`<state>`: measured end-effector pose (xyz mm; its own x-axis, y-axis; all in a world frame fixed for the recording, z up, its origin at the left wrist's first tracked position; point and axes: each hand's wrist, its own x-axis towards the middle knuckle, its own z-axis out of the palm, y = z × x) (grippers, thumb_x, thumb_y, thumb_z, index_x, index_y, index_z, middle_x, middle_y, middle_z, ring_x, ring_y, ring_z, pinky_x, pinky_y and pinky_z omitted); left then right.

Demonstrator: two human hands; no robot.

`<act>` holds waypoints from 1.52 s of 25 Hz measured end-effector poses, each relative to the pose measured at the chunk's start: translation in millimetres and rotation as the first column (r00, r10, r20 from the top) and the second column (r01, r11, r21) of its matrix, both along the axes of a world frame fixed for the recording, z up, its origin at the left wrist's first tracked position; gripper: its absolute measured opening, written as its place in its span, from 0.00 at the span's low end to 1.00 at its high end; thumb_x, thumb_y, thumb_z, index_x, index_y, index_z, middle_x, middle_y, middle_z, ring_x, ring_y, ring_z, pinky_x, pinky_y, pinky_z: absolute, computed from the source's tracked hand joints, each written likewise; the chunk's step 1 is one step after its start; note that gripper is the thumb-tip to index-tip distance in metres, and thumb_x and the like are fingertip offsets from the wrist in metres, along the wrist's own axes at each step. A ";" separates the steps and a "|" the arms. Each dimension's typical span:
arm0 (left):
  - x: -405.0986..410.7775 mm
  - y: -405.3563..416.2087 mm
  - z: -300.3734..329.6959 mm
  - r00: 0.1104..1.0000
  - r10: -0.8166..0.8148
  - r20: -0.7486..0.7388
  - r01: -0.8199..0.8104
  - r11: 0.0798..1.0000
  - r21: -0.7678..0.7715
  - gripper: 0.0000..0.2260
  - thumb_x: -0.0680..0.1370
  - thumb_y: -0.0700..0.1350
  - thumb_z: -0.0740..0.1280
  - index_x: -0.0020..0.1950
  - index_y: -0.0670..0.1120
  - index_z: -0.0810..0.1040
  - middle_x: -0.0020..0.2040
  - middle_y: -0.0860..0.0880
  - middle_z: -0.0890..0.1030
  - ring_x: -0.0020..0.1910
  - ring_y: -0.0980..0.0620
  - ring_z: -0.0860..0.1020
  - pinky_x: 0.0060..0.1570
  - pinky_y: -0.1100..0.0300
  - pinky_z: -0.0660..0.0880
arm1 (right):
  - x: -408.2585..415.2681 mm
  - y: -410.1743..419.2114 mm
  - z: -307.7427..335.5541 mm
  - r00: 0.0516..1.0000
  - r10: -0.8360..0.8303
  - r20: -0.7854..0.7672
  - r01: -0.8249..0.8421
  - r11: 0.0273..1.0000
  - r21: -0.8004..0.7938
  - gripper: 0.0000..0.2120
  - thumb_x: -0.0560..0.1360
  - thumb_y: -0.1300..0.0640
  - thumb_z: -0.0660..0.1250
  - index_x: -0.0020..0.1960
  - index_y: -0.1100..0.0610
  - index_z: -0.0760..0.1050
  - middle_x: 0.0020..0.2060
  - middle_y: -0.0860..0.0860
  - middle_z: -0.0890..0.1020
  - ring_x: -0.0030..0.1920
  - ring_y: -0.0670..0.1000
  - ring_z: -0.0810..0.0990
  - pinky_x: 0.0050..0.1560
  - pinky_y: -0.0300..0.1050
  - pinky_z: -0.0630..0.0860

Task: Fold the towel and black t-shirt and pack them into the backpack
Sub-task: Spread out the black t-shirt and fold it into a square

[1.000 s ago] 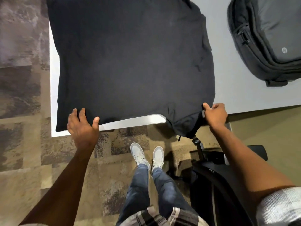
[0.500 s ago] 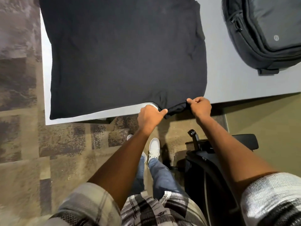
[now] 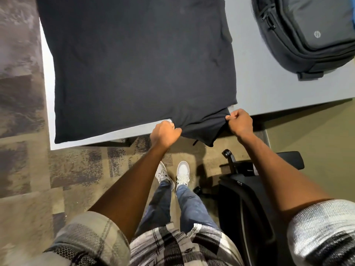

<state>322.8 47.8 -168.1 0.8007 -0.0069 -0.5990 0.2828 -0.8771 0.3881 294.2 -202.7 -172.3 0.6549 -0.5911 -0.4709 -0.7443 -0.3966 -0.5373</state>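
Table [image 3: 269,89] carries everything: the black t-shirt [image 3: 134,64] lies spread flat over its left part, and the backpack [image 3: 311,35] sits at the far right, well apart from the cloth, with bare surface between them. No towel is in view. A flap of the shirt hangs over the near edge, where the left hand [image 3: 165,134] and right hand [image 3: 239,122] each have fingers curled tight around the fabric. Uneven pulling could drag the whole shirt off the near edge. An office chair [image 3: 249,198] crowds the near right.
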 end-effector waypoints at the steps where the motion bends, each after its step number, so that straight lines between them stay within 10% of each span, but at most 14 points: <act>1: 1.3 1.8 -0.5 1.000 -0.007 -0.016 0.007 1.000 -0.011 0.11 0.73 0.51 0.67 0.36 0.46 0.72 0.47 0.41 0.83 0.49 0.38 0.80 0.41 0.57 0.70 | -3.8 -4.5 0.0 1.000 -0.004 -0.006 0.004 1.000 0.022 0.05 0.76 0.58 0.69 0.49 0.58 0.75 0.46 0.53 0.80 0.46 0.53 0.77 0.47 0.43 0.69; 8: 11.8 7.6 1.7 0.983 0.008 -0.185 -0.012 1.000 -0.021 0.13 0.67 0.54 0.69 0.37 0.45 0.81 0.38 0.45 0.85 0.46 0.42 0.84 0.48 0.55 0.80 | -7.8 -13.2 2.7 0.993 -0.088 0.076 0.089 0.996 -0.003 0.06 0.75 0.62 0.68 0.51 0.59 0.76 0.46 0.53 0.80 0.49 0.55 0.80 0.49 0.46 0.76; 15: 16.6 -2.9 6.6 0.980 0.196 0.033 -0.196 0.981 0.011 0.14 0.74 0.58 0.72 0.38 0.49 0.78 0.45 0.48 0.84 0.48 0.44 0.80 0.46 0.57 0.73 | 11.9 -12.8 4.1 0.998 -0.044 0.046 0.045 0.999 -0.024 0.12 0.75 0.53 0.71 0.37 0.58 0.74 0.36 0.54 0.80 0.40 0.54 0.79 0.51 0.56 0.80; 19: 20.8 0.8 3.1 0.992 0.128 -0.014 -0.127 0.991 0.047 0.15 0.73 0.54 0.71 0.34 0.44 0.76 0.41 0.46 0.82 0.46 0.40 0.81 0.41 0.58 0.70 | 7.2 -11.0 12.5 0.996 -0.077 0.048 0.083 0.987 -0.135 0.01 0.75 0.62 0.63 0.46 0.59 0.73 0.47 0.56 0.79 0.47 0.57 0.79 0.46 0.51 0.77; 22: 25.3 3.9 13.6 0.994 0.110 0.024 -0.112 0.992 0.055 0.17 0.74 0.60 0.70 0.37 0.47 0.80 0.41 0.48 0.83 0.45 0.43 0.80 0.43 0.57 0.74 | 17.5 2.7 19.1 0.974 0.068 0.215 -0.031 0.985 -0.171 0.10 0.74 0.67 0.64 0.53 0.57 0.73 0.54 0.54 0.76 0.50 0.52 0.77 0.53 0.47 0.75; 27: 55.1 47.8 9.8 0.875 0.095 0.475 -0.124 0.992 0.031 0.14 0.79 0.54 0.65 0.60 0.49 0.79 0.61 0.45 0.79 0.62 0.41 0.75 0.60 0.46 0.70 | 68.1 31.2 16.1 0.878 0.365 0.309 -0.304 0.925 -0.228 0.19 0.75 0.60 0.67 0.66 0.58 0.72 0.64 0.55 0.75 0.63 0.55 0.75 0.66 0.49 0.71; 33: 100.8 134.3 -42.3 0.927 -0.039 0.373 -0.069 0.960 0.273 0.34 0.80 0.65 0.58 0.81 0.53 0.52 0.82 0.45 0.49 0.81 0.41 0.45 0.73 0.31 0.45 | 142.6 19.4 -26.1 0.872 0.484 -0.068 -0.476 0.808 -0.348 0.33 0.82 0.42 0.57 0.81 0.55 0.52 0.81 0.54 0.51 0.80 0.61 0.47 0.76 0.67 0.47; 38: 102.2 135.7 -47.1 0.901 -0.015 0.434 -0.110 0.959 0.261 0.32 0.81 0.61 0.59 0.81 0.49 0.56 0.82 0.44 0.52 0.81 0.41 0.48 0.74 0.30 0.48 | 143.6 17.9 -32.5 0.937 0.334 -0.106 -0.344 0.817 -0.463 0.35 0.82 0.40 0.53 0.81 0.60 0.50 0.81 0.58 0.51 0.80 0.61 0.48 0.77 0.66 0.48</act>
<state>424.9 183.5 -215.2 0.9737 0.1507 -0.1710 0.1879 -0.9553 0.2281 437.9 -184.8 -204.8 0.8486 -0.4855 -0.2101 -0.5242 -0.8253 -0.2099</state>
